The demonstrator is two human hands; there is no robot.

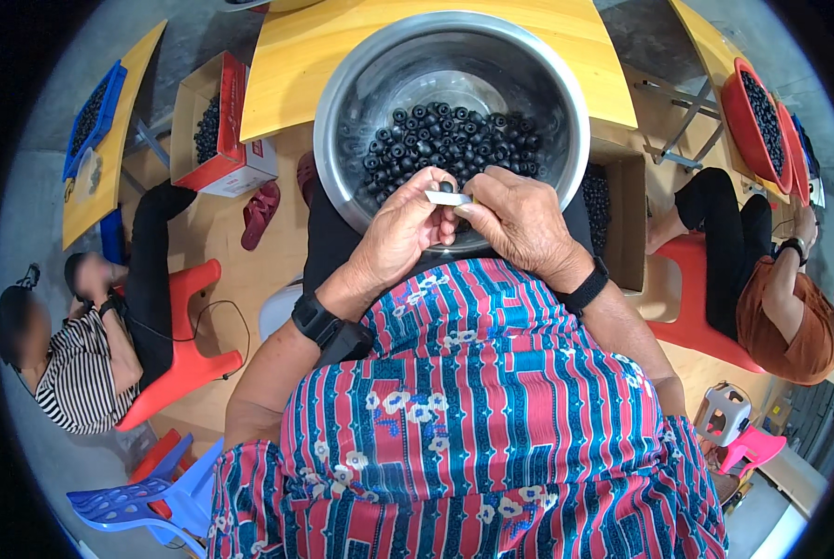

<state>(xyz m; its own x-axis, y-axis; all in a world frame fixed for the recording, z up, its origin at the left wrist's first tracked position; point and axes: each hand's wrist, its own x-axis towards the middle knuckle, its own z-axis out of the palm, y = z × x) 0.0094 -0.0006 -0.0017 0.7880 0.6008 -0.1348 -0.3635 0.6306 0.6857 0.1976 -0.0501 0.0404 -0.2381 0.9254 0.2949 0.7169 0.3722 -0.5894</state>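
Head view: the left hand and right hand meet just near of a steel bowl on the yellow worktop. Together they pinch a small flat metal blade, with one dark round fruit held against it at the fingertips. More dark fruits fill the bowl bottom. Advisable: keep the fruit steady over the bowl and fingertips clear of the blade edge.

Steel bowl on yellow table.
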